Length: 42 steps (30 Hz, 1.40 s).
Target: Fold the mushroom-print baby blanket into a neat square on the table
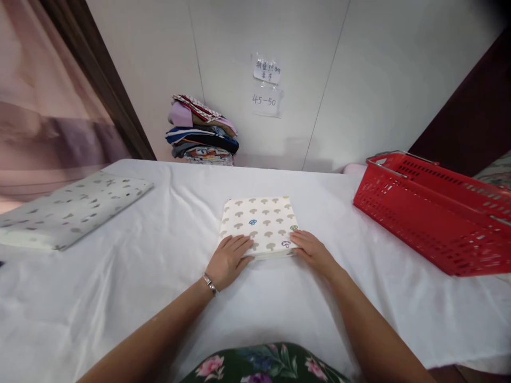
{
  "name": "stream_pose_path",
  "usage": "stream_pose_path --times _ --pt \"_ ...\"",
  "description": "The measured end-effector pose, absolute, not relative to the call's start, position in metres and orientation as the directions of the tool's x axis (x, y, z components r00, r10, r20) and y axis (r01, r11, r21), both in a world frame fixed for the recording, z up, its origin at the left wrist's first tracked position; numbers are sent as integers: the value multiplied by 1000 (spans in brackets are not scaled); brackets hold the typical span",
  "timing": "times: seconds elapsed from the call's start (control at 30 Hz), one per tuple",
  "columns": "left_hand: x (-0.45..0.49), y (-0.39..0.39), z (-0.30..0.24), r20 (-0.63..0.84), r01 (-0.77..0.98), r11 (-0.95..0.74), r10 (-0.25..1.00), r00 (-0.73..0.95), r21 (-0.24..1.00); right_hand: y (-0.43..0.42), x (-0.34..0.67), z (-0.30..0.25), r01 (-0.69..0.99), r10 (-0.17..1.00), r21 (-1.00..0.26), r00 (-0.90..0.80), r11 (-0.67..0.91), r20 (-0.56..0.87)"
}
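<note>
A folded cream cloth [261, 222] printed with beige mushrooms and a few coloured ones lies flat on the white-covered table in front of me. My left hand [229, 260] rests on its near left corner, fingers laid flat on top and the thumb along the near edge. A silver bracelet [210, 285] circles that wrist. At the near right corner, my right hand [315, 252] touches the cloth with outstretched fingertips, its thumb beside the near edge. The cloth's underside is hidden.
A red plastic basket [435, 213] with metal handles stands at the right. On the left lies a larger folded white patterned cloth [83, 205]. Several folded fabrics [203, 130] are stacked beyond the far edge of the white tablecloth [179, 314], by the wall. A curtain [59, 106] hangs at the left.
</note>
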<state>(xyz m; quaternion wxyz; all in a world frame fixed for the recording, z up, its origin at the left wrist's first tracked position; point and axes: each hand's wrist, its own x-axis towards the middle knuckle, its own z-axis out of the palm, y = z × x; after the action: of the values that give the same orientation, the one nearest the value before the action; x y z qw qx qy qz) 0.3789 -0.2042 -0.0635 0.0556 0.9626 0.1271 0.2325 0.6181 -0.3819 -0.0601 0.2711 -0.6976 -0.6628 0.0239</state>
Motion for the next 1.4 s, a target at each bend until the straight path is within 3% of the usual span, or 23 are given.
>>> stream_pose_path --times 0.4,0.63,0.87,1.1,1.4 --pt "401 -214 -62 461 184 -969 239 855 163 -388 628 -64 798 910 -603 232 24 343" --pt "402 -214 -62 470 205 -965 260 844 165 -392 625 -47 895 977 -442 148 -65 156" --pt "401 -215 -65 468 210 -963 266 843 169 -388 627 -58 913 915 -407 178 -17 361" --pt "399 -215 -69 520 171 -975 221 825 142 -384 630 -70 926 883 -376 169 9 438" --pt "401 -217 -69 561 180 -978 207 802 103 -388 615 -51 959 923 -281 78 34 377"
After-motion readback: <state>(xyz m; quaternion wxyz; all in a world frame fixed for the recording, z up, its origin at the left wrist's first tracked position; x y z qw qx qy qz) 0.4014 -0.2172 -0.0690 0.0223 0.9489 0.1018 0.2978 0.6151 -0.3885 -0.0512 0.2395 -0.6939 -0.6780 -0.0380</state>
